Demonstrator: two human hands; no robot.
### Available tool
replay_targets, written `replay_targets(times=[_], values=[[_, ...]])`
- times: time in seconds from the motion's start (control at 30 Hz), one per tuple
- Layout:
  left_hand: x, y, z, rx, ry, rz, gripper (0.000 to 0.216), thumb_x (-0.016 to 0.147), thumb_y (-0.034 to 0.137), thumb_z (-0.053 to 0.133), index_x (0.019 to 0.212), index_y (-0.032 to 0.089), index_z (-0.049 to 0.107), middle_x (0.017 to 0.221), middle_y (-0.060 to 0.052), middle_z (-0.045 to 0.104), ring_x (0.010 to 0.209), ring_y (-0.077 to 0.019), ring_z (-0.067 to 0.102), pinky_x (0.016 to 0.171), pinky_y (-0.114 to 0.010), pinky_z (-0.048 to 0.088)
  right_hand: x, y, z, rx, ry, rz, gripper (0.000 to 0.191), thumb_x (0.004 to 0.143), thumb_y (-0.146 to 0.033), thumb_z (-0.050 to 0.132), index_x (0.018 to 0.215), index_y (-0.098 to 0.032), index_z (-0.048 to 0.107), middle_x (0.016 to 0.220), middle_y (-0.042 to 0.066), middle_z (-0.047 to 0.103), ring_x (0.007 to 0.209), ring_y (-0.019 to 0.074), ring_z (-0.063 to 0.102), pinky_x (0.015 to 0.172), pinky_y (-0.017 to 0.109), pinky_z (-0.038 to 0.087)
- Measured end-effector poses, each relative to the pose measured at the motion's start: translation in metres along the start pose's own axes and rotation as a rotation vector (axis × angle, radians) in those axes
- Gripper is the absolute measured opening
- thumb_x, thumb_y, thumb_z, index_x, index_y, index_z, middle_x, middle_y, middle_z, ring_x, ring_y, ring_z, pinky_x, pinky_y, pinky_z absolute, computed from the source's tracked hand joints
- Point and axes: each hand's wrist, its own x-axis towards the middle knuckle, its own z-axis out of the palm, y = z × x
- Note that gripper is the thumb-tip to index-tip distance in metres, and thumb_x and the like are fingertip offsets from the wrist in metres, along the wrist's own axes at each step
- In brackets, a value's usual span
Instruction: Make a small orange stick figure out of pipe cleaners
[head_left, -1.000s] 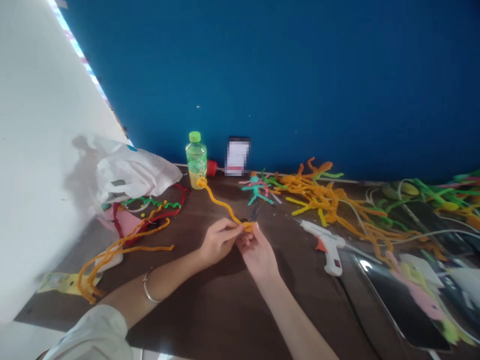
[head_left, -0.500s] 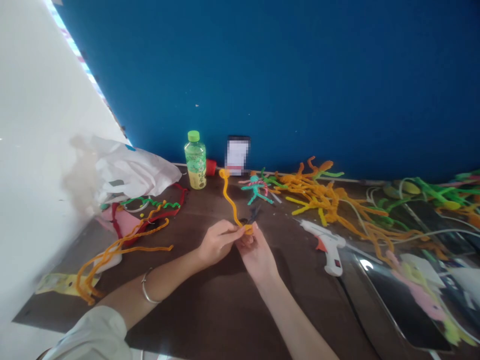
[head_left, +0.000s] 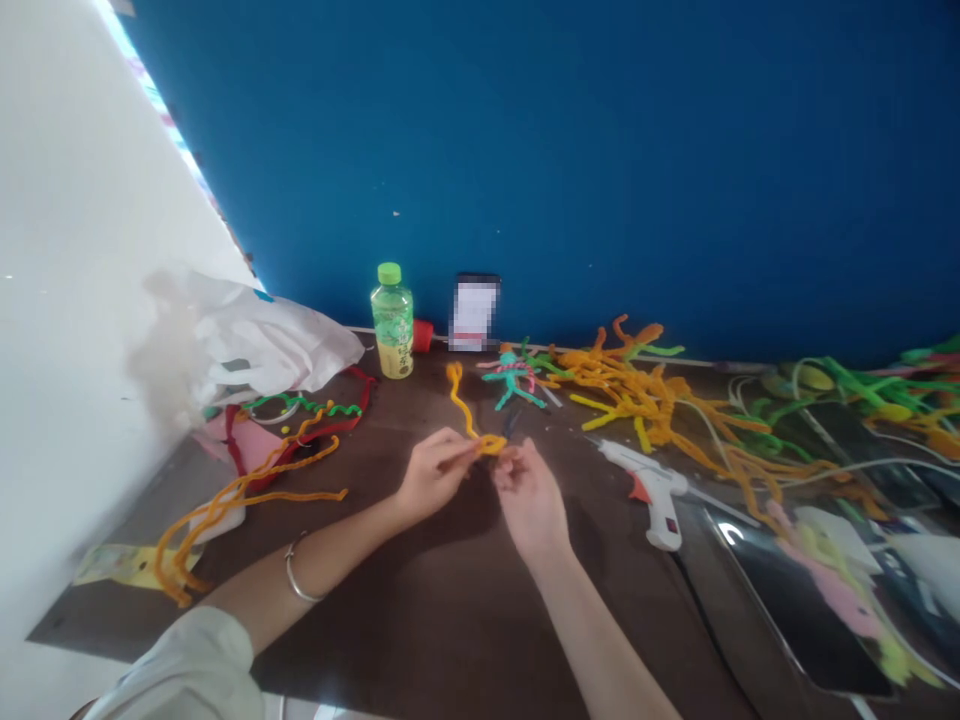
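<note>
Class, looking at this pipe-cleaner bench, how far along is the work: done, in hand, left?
Done: the teal-and-pink pipe-cleaner figure looks complete. In hand: the left hand pinches an orange pipe cleaner, with the right hand at its looped end. Left: the orange pipe-cleaner heap lies loose.

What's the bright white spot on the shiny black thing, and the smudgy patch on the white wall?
In the head view, the spot is glare on the glossy black sheet; the smudge is a soft, blurry shadow on the white wall, beside the white plastic bag.
</note>
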Motion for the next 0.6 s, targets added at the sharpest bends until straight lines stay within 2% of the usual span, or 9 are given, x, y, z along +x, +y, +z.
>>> replay_targets(times=[0.13,0.2,0.3,0.4,0.5,0.6], values=[[0.008,0.006,-0.001,-0.335,0.012,-0.437,0.030,0.073,0.036,0.060,0.090,0.012,0.064,0.059,0.002,0.055,0.040,-0.0038,0.046,0.039,-0.017,0.040,0.002,-0.012,-0.013,-0.365,0.112,-0.407,0.017,0.072,-0.035,0.062,0.072,-0.019,0.066,0.067,0.000,0.060,0.061,0.0127,0.049,0.058,0.026,0.037],[0.011,0.009,-0.003,-0.452,-0.008,-0.553,0.033,0.070,0.039,0.062,0.085,0.010,0.063,0.059,0.001,0.056,0.040,-0.0034,0.045,0.037,-0.017,0.038,0.001,-0.017,-0.015,-0.520,0.099,-0.521,0.014,0.074,-0.033,0.060,0.076,-0.021,0.067,0.075,0.002,0.061,0.069,0.0154,0.052,0.066,0.028,0.039],[0.015,0.012,-0.006,-0.607,-0.071,-0.659,0.029,0.069,0.038,0.063,0.072,0.010,0.060,0.061,0.000,0.055,0.038,-0.0007,0.040,0.035,-0.015,0.033,-0.002,-0.020,-0.012,-0.657,0.009,-0.645,0.012,0.076,-0.030,0.058,0.080,-0.024,0.068,0.083,0.004,0.062,0.081,0.0191,0.055,0.077,0.033,0.040],[0.016,0.012,-0.008,-0.745,-0.138,-0.769,0.028,0.067,0.037,0.065,0.068,0.010,0.056,0.059,0.002,0.052,0.035,0.0015,0.034,0.033,-0.013,0.026,-0.005,-0.021,-0.006,-0.728,-0.068,-0.704,0.012,0.075,-0.027,0.058,0.081,-0.026,0.069,0.085,0.005,0.063,0.086,0.0214,0.054,0.084,0.037,0.039],[0.016,0.011,-0.010,-0.822,-0.228,-0.832,0.030,0.067,0.038,0.064,0.064,0.011,0.052,0.047,0.006,0.041,0.032,0.0014,0.028,0.031,-0.012,0.020,-0.007,-0.022,-0.004,-0.759,-0.101,-0.705,0.011,0.074,-0.027,0.059,0.079,-0.028,0.069,0.087,0.004,0.065,0.089,0.0223,0.054,0.088,0.040,0.037],[0.015,0.009,-0.011,-0.841,-0.306,-0.834,0.031,0.071,0.039,0.060,0.064,0.012,0.050,0.042,0.008,0.034,0.030,0.0011,0.024,0.030,-0.013,0.018,-0.006,-0.025,-0.006,-0.742,-0.143,-0.588,0.009,0.073,-0.029,0.061,0.077,-0.026,0.069,0.084,0.004,0.065,0.083,0.0208,0.056,0.084,0.037,0.040]])
